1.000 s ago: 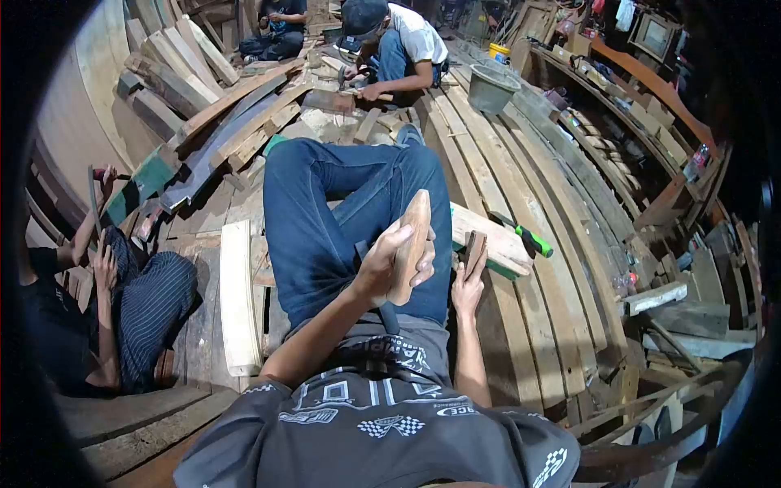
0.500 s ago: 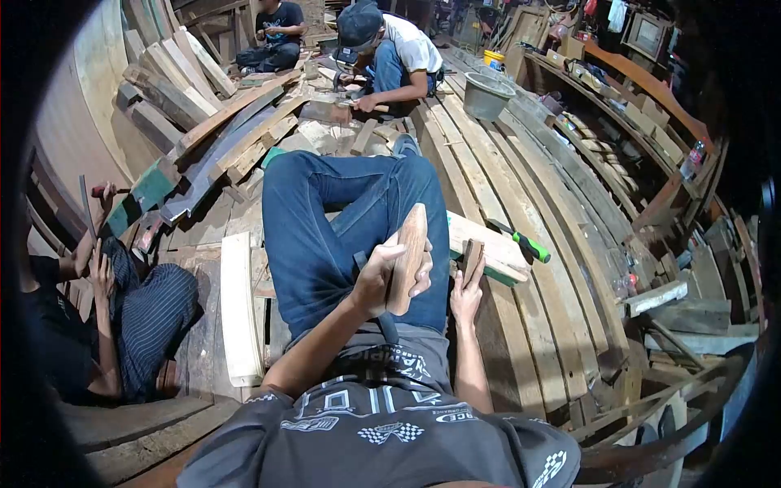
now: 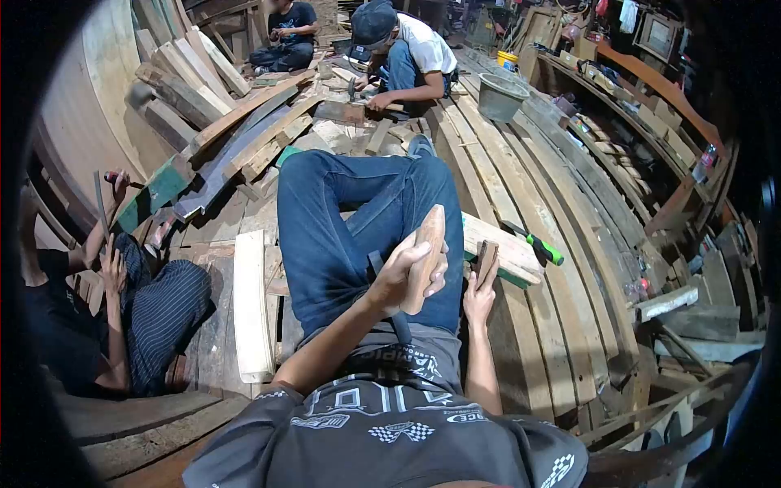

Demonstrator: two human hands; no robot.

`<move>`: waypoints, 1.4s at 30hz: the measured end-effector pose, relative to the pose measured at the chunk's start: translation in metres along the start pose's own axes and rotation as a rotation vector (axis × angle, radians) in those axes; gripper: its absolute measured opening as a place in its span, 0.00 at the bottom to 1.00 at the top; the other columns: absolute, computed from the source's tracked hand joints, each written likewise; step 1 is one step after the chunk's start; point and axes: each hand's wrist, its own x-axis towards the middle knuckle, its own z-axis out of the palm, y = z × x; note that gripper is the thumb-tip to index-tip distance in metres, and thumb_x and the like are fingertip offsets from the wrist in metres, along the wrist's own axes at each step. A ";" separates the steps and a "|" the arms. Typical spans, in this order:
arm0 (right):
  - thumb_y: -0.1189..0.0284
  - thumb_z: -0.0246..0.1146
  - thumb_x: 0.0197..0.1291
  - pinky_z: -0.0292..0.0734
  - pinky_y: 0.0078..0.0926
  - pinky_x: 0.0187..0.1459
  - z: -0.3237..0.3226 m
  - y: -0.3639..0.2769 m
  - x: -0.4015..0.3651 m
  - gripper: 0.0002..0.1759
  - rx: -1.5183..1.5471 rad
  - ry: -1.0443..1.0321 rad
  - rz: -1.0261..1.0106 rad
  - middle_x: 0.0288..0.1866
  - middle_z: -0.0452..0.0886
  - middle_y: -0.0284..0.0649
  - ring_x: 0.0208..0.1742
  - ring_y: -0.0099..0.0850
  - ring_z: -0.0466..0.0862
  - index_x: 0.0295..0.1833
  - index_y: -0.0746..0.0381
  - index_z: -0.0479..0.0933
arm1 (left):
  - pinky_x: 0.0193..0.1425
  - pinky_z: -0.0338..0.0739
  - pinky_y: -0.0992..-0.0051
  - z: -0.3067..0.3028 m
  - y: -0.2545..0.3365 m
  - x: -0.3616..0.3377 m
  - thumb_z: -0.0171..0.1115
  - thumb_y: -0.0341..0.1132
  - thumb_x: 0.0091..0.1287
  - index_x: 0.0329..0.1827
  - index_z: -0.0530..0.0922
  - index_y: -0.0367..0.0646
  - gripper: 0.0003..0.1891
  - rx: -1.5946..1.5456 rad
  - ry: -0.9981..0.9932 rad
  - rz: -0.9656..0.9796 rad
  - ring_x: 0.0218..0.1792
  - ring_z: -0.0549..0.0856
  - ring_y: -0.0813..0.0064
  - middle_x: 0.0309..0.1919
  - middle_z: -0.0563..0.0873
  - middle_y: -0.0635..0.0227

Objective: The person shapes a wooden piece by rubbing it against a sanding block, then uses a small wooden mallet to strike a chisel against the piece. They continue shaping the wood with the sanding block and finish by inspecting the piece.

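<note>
My left hand [image 3: 407,271] is wrapped round a long wooden piece [image 3: 427,259] with a tapered upper end, tilted above my lap. To its right, my right hand [image 3: 479,299] grips a smaller, darker wooden block [image 3: 486,262], its fingers along the sides. Just beyond that hand lies a pale board [image 3: 508,254] with a green edge. A tool with a green handle [image 3: 545,250] rests at the board's far right end.
A person at the left [image 3: 114,281] holds a thin rod. Another person in a white shirt [image 3: 423,53] crouches ahead, and one sits behind. Long planks [image 3: 561,301] run along the right, with a grey bucket [image 3: 500,98] on them. A pale board [image 3: 252,309] lies left of my legs.
The whole view has shifted, so things appear slightly further right. Both hands keep their wooden pieces. The crouching person's hands have moved a little.
</note>
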 end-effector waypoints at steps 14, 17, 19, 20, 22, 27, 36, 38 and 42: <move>0.65 0.54 0.73 0.83 0.53 0.47 0.001 -0.005 -0.001 0.41 -0.005 0.054 -0.087 0.64 0.74 0.64 0.56 0.61 0.81 0.83 0.50 0.39 | 0.26 0.69 0.80 -0.002 -0.003 0.002 0.48 0.50 0.78 0.52 0.68 0.40 0.19 0.067 -0.007 -0.002 0.27 0.72 0.82 0.30 0.71 0.69; 0.63 0.54 0.74 0.82 0.51 0.51 0.003 0.003 0.001 0.41 0.014 0.033 -0.059 0.70 0.70 0.62 0.61 0.59 0.79 0.83 0.50 0.39 | 0.26 0.69 0.80 -0.001 0.000 0.001 0.48 0.51 0.78 0.52 0.68 0.40 0.20 0.088 -0.016 0.007 0.27 0.72 0.81 0.31 0.72 0.69; 0.63 0.54 0.74 0.82 0.51 0.52 0.003 -0.001 0.001 0.41 0.025 0.050 -0.091 0.69 0.71 0.62 0.61 0.59 0.79 0.83 0.50 0.38 | 0.25 0.69 0.79 -0.001 -0.001 0.001 0.48 0.51 0.78 0.52 0.68 0.40 0.20 0.078 -0.009 0.011 0.27 0.73 0.81 0.31 0.72 0.68; 0.69 0.54 0.72 0.82 0.52 0.51 0.002 0.002 0.000 0.42 0.046 0.025 -0.085 0.71 0.69 0.60 0.62 0.59 0.77 0.83 0.53 0.38 | 0.25 0.70 0.79 -0.001 -0.002 0.000 0.48 0.51 0.78 0.52 0.68 0.40 0.20 0.054 0.006 0.001 0.27 0.73 0.80 0.31 0.72 0.68; 0.68 0.54 0.73 0.82 0.53 0.50 0.006 0.007 0.001 0.42 0.008 0.030 -0.067 0.70 0.70 0.60 0.61 0.59 0.78 0.83 0.52 0.38 | 0.25 0.70 0.79 -0.001 -0.002 0.002 0.47 0.50 0.78 0.53 0.68 0.40 0.19 0.011 0.028 -0.011 0.27 0.72 0.80 0.31 0.72 0.67; 0.68 0.54 0.73 0.83 0.53 0.48 0.005 0.008 0.000 0.42 0.007 0.032 -0.076 0.70 0.71 0.59 0.59 0.60 0.79 0.83 0.51 0.38 | 0.26 0.71 0.78 -0.007 -0.004 0.002 0.47 0.49 0.78 0.53 0.68 0.41 0.18 -0.044 -0.016 -0.016 0.27 0.73 0.80 0.31 0.72 0.67; 0.67 0.62 0.69 0.77 0.47 0.57 -0.022 -0.047 -0.004 0.44 0.160 0.065 0.015 0.61 0.77 0.66 0.61 0.56 0.82 0.83 0.53 0.45 | 0.24 0.69 0.81 -0.010 -0.002 -0.001 0.63 0.29 0.69 0.49 0.69 0.39 0.12 0.245 0.036 0.054 0.21 0.73 0.82 0.27 0.74 0.69; 0.69 0.63 0.67 0.76 0.45 0.59 -0.031 -0.070 -0.004 0.42 0.126 0.067 -0.138 0.62 0.78 0.65 0.62 0.54 0.81 0.82 0.57 0.49 | 0.24 0.70 0.83 -0.014 -0.009 0.002 0.68 0.28 0.65 0.53 0.70 0.38 0.18 0.401 0.135 0.132 0.22 0.76 0.83 0.32 0.78 0.67; 0.72 0.68 0.60 0.80 0.41 0.55 -0.059 -0.143 -0.006 0.42 0.162 -0.190 -0.093 0.54 0.84 0.59 0.55 0.46 0.86 0.77 0.62 0.57 | 0.27 0.75 0.83 -0.026 -0.033 0.018 0.79 0.30 0.53 0.65 0.67 0.34 0.38 0.601 0.398 0.287 0.31 0.80 0.84 0.55 0.80 0.59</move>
